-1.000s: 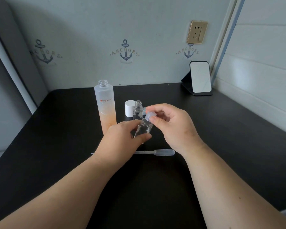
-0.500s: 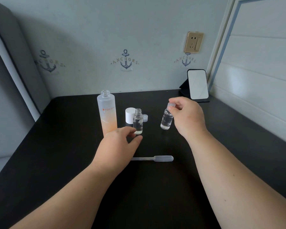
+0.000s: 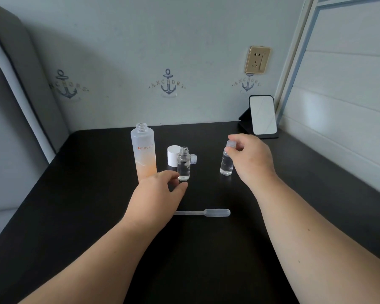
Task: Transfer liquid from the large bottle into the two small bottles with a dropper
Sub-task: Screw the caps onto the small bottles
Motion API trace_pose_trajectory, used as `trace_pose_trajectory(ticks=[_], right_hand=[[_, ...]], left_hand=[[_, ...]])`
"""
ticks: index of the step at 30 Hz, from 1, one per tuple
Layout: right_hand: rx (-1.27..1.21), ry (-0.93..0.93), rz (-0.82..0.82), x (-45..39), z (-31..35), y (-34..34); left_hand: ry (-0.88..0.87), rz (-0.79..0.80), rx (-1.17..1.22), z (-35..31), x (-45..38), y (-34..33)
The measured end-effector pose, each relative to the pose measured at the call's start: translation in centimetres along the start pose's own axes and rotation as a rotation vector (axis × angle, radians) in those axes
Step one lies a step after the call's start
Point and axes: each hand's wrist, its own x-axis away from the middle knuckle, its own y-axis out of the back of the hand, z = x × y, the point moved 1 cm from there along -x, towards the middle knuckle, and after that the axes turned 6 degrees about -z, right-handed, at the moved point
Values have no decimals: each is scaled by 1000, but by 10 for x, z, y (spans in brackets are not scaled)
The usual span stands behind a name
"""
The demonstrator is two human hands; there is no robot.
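The right hand (image 3: 249, 159) pinches the capped small bottle (image 3: 226, 162) by its top; set it down upright. The left hand (image 3: 157, 194), loosely curled, holds nothing.

One large bottle (image 3: 144, 154), two small bottles (image 3: 183, 164) (image 3: 226, 163), one dropper (image 3: 203, 213), one white cap (image 3: 173, 155), one small clear cap (image 3: 193, 159), one mirror (image 3: 262, 114), two hands (image 3: 156, 194) (image 3: 249, 156), three anchor prints (image 3: 168, 82) (image 3: 66, 85) (image 3: 247, 82), one wall socket (image 3: 258, 59)

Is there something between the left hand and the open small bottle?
Nothing visible. The left hand lies just in front of the open small bottle, fingertips at its base. The white cap and the small clear cap stand behind the bottle; the dropper lies nearer the person.
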Motion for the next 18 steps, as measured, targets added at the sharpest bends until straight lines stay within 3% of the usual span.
trace_pose_trajectory(ticks=[7,10,14,18], right_hand=[[-7,200,-72,10,18,-4],[5,208,79,13,30,-18],[199,99,348,12,41,-40],[331,44,497,3,45,-57]], left_hand=[[49,1,-41,-4,-3,-2],[85,57,-67,-7,-8,-3],[136,109,-94,-13,-18,-7],[160,90,-128,-21,-32,-15]])
